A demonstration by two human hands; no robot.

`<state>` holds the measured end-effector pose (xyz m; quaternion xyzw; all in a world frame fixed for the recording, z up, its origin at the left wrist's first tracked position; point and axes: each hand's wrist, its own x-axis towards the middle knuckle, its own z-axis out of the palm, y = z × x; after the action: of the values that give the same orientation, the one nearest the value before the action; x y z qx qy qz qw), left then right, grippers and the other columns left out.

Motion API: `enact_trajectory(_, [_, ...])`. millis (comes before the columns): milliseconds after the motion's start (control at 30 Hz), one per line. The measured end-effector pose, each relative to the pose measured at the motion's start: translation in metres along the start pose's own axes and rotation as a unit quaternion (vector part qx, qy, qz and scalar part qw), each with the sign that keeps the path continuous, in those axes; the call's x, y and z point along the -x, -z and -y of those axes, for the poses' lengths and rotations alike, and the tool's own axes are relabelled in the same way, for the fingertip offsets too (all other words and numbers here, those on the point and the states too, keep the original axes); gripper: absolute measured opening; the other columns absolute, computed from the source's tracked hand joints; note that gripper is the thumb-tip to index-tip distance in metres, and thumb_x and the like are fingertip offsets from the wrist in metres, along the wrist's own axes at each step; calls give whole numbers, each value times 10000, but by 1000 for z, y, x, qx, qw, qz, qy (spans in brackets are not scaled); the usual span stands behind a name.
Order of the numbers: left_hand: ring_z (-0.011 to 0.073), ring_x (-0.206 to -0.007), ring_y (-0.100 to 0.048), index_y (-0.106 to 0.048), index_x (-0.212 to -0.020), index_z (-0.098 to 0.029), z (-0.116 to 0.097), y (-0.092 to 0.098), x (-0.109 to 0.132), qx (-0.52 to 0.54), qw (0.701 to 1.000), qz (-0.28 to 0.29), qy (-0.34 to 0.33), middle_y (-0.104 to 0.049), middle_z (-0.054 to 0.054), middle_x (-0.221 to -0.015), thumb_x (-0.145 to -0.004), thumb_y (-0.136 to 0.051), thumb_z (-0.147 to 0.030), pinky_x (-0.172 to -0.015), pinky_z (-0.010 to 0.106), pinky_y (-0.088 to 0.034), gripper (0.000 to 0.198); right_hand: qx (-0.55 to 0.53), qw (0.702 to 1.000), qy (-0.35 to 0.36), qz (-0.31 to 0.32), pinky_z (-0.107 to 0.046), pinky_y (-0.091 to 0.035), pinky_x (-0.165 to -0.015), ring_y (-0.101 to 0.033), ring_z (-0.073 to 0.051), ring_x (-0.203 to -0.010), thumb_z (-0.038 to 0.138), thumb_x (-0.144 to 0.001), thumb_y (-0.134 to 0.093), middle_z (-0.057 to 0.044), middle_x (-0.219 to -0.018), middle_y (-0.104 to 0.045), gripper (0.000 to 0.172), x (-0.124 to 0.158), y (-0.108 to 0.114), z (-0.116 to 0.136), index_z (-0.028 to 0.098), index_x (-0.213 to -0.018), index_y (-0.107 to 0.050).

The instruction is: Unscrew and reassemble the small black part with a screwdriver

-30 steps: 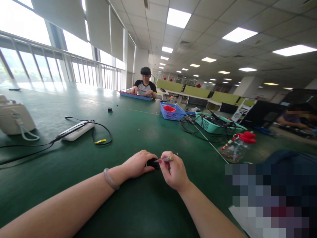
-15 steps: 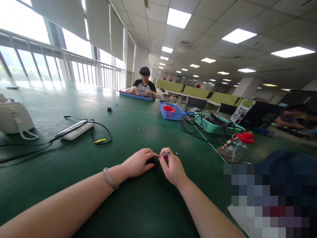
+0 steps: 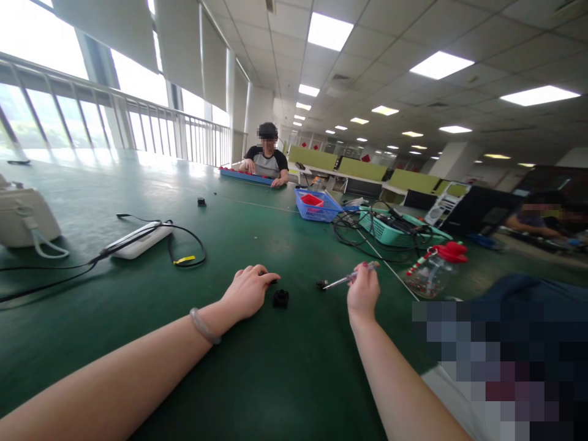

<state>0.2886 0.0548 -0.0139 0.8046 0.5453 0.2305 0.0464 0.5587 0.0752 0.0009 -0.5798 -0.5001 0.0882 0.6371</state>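
Observation:
On the green table (image 3: 294, 367), a small black block-shaped part (image 3: 280, 299) lies just to the right of my left hand (image 3: 248, 292). The left hand, a bangle on its wrist, is closed on a small dark piece (image 3: 274, 281) that shows beyond the thumb; most of it is hidden. My right hand (image 3: 364, 291) grips a screwdriver (image 3: 342, 281) with a clear handle, its shaft angled down to the left. At the shaft's tip is a tiny dark part (image 3: 320, 285); whether it touches the tip I cannot tell.
To the left are a white power strip (image 3: 142, 241) with a black cable and a pale bag (image 3: 30, 214). A blue basket (image 3: 318, 211), a teal basket (image 3: 381, 228) with tangled cables, and a red-lidded jar (image 3: 434, 272) stand right. Across the table sits a person (image 3: 266, 160).
My hands have parted: the right, with the screwdriver, moved right, and the left moved slightly left. The black block-shaped part between them is now uncovered on the table.

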Motion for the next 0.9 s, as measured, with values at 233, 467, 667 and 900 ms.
enact_trajectory(233, [280,-1020,-535,-677,-1096,-329,0,1,4,-43,999,3,-1,-625,77,-1057,-895,-434,-347,-910,479,-389,316,129,990,-11,-61,-320,-387,-600,-569,-234,-647,478,-895,-342,-90,-720,-629,343,-6,5,3,202,-806,-525])
enact_trajectory(467, [245,-980,-550,-697,-939,-232,-9,5,5,-9,1000,-9,-1,-590,84,-1048,-919,-390,-364,-905,425,-435,335,139,990,22,-30,-321,-382,-598,-583,-240,-651,495,-901,-342,-115,-751,-647,381,-2,1,0,180,-841,-547])
enact_trajectory(667, [254,-1241,-435,-471,-1337,-293,-12,5,10,81,988,47,-123,-471,70,-1352,-899,-457,-487,-1073,429,-351,479,72,993,58,79,-301,-407,-573,-562,-200,-609,519,-925,-350,-63,-715,-618,387,6,-6,-2,190,-843,-535])
enact_trajectory(900, [264,-1224,-451,-526,-1250,-291,-15,4,10,56,982,79,-163,-523,60,-1317,-887,-501,-429,-1059,465,-348,389,-21,960,103,261,-252,-399,-543,-492,-139,-560,463,-957,-368,23,-640,-503,310,26,-16,11,206,-889,-527])
